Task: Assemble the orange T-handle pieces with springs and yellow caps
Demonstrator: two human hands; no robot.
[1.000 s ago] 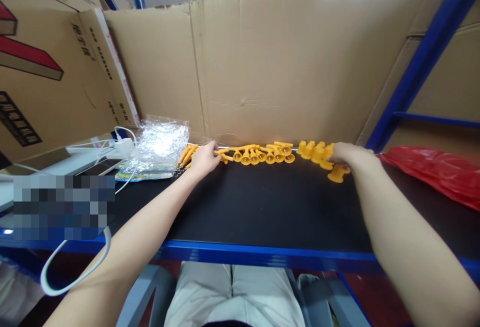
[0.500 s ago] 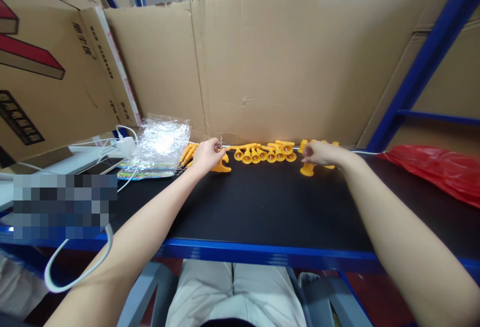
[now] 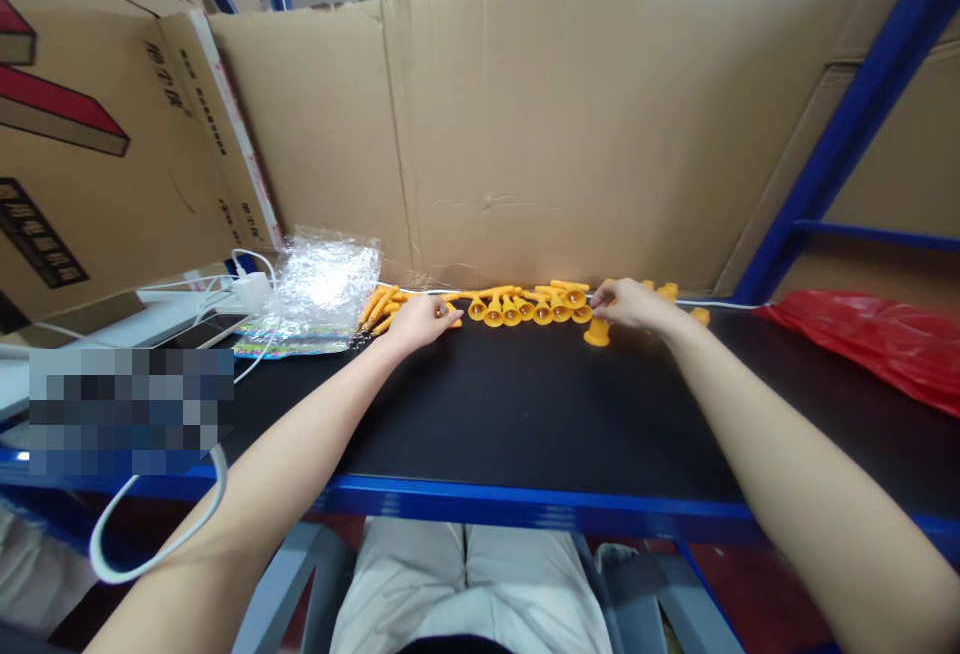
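Observation:
My left hand [image 3: 421, 322] is closed in a pinch at the right end of a pile of yellow stick-shaped pieces [image 3: 371, 306]. A yellow end [image 3: 454, 318] shows at its fingertips, but what the fingers hold is hard to make out. The thumb and fingers of my right hand [image 3: 628, 303] are closed on a yellow flared, horn-shaped piece [image 3: 597, 333], its wide end pointing down toward the black tabletop [image 3: 525, 404]. Between the hands lies a row of similar yellow horn-shaped pieces [image 3: 511, 312], wide mouths facing me. More yellow pieces [image 3: 666, 290] are partly hidden behind my right hand.
A clear plastic bag [image 3: 322, 279] lies left of the pile, near a white charger [image 3: 251, 289] and cables. Red plastic [image 3: 862, 339] lies at the right. A cardboard wall [image 3: 585, 134] stands behind, and a blue metal edge [image 3: 525, 506] runs along the front.
My right hand has moved slightly left with the horn-shaped piece, uncovering another yellow piece at the right. My left hand has lowered onto the yellow pieces; a small spring at its fingertips no longer shows.

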